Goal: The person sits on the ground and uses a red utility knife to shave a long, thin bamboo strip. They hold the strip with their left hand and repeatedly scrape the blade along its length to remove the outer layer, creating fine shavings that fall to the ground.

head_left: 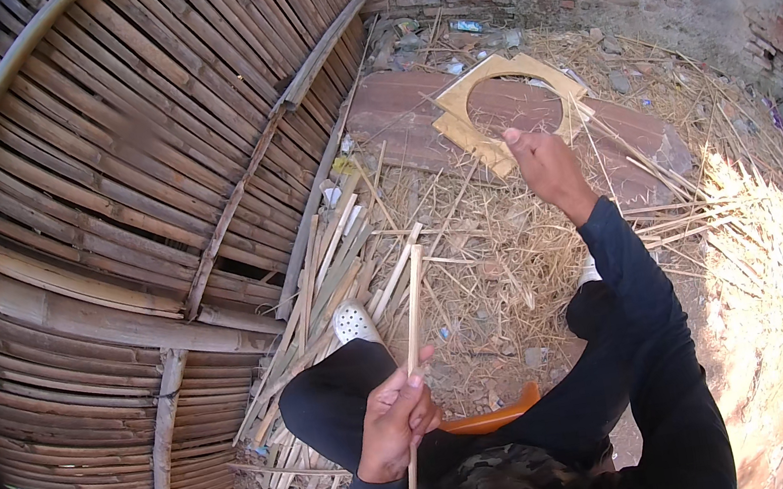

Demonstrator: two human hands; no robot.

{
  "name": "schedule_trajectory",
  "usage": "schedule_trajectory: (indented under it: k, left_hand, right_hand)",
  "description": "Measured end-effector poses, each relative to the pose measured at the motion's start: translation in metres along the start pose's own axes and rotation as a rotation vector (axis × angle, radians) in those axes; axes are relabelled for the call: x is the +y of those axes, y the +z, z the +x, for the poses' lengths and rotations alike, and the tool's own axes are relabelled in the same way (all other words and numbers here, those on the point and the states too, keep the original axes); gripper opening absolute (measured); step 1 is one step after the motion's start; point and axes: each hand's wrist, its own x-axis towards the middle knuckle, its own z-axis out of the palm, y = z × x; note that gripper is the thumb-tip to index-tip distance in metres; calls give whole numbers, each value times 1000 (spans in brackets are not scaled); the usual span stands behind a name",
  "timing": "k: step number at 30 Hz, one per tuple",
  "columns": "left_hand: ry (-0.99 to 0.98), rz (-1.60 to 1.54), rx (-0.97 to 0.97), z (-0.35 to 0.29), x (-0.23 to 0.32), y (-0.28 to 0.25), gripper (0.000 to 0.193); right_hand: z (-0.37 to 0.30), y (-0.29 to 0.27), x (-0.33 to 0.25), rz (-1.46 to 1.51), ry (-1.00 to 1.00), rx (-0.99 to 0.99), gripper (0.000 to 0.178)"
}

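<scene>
Fingers of the left hand (398,419) wrap 1 pale strip (414,286) low down, likely to steady its long far end. Farther off, the right hand (549,170) bunches at the near edge of the yellowish board (457,120) with 1 round hole; I cannot tell whether it pinches anything. That board lies over the brown plank (393,109), perhaps to keep it off the straw (516,272).

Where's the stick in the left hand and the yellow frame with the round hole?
Stick (414,303): head view, on its part above the left hand (396,418).
Yellow frame (457,105): head view, on its left side.
</scene>
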Motion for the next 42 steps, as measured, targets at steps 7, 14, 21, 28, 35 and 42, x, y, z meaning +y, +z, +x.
schedule_trajectory:
  k: [7, 14, 21, 28, 35, 42]
  left_hand:
    - [-15, -57, -69, 38, -27, 33, 39]
    - [-44, -25, -73, 50, -46, 49, 38]
    - [-106, -99, -61, 36, -36, 32, 36]
    - [-262, -245, -124, -17, -54, 1, 35]
    - [-111, -364, -231, 11, -32, -20, 37]
    - [-90, -234, -143, 3, -31, -11, 34]
  right_hand:
    - [-64, 20, -21, 110, -443, -187, 57]
    - [-59, 25, 8, -45, -540, -59, 59]
    - [-44, 42, -2, -93, -670, 68, 69]
    - [-6, 11, 120, -213, 265, 98, 78]
    - [-77, 57, -33, 177, -290, -220, 60]
    - [-98, 54, -65, 38, -439, -110, 59]
